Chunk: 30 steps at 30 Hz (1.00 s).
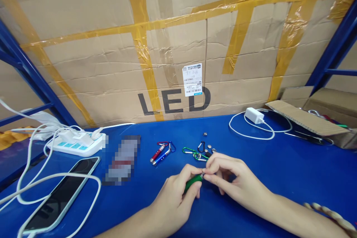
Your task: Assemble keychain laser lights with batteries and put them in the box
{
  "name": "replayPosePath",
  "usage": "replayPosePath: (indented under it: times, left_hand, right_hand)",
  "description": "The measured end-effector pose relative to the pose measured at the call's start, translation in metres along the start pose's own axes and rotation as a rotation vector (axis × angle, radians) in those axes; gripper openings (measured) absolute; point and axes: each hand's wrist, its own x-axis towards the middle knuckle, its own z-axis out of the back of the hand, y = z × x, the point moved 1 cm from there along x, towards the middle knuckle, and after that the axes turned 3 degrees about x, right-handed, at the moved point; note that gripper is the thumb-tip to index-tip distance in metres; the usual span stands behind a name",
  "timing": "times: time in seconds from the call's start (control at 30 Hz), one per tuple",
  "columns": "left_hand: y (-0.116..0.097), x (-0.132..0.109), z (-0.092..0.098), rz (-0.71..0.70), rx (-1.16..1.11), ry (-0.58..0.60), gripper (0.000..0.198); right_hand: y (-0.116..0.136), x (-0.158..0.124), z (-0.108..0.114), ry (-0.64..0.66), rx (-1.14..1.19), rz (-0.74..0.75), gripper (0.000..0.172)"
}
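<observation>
left grip: we see the left hand (174, 197) closed round the body of the green torch (193, 181), thumb on top.
right grip: the right hand (231, 178) is closed too, its fingertips (208, 173) pinching the silvery end of the same torch.
torch place: it is held just above the desk (279, 163), between the two hands and near the front edge.
torch look: short, glossy green barrel with a metal tip. Most of it is hidden by fingers, and we cannot tell whether the end cap is on or off.
risk 1: we judge the small end piece could slip out of the pinch, because the part is tiny and smooth. It would drop and roll on the slick blue desk.
risk 2: loose button cells (209, 147) lie just beyond the right knuckles. A sweep of the hand could scatter them.
risk 3: the green carabiner (188, 151) and black carabiner (201, 146) sit close in front and could snag a finger.
risk 4: the view of the tip is blocked by fingers, so misalignment there would be hard to spot.
nearby: red torch (157, 153) and blue torch (162, 157) lie side by side to the left, apart from the hands.
far left: phone (61, 193) and power strip (78, 145) with white cables, well apart.
</observation>
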Motion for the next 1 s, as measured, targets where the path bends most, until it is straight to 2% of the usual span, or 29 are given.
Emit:
replayPosePath:
  times: [0.53,0.8,1.0]
  left_hand:
    - [0.0018,0.0,-0.0003,-0.012,0.002,0.002,0.016]
    - [0.0023,0.0015,-0.0002,0.007,0.037,-0.006,0.022]
    - [0.0015,0.0037,0.0015,-0.013,0.068,-0.006,0.027]
  right_hand:
    - [-0.0015,0.0007,-0.0007,-0.015,0.0,0.026,0.025]
    - [0.001,0.0018,0.0047,-0.11,-0.137,0.317,0.013]
    - [-0.0027,0.0049,0.0035,-0.11,-0.128,0.34,0.012]
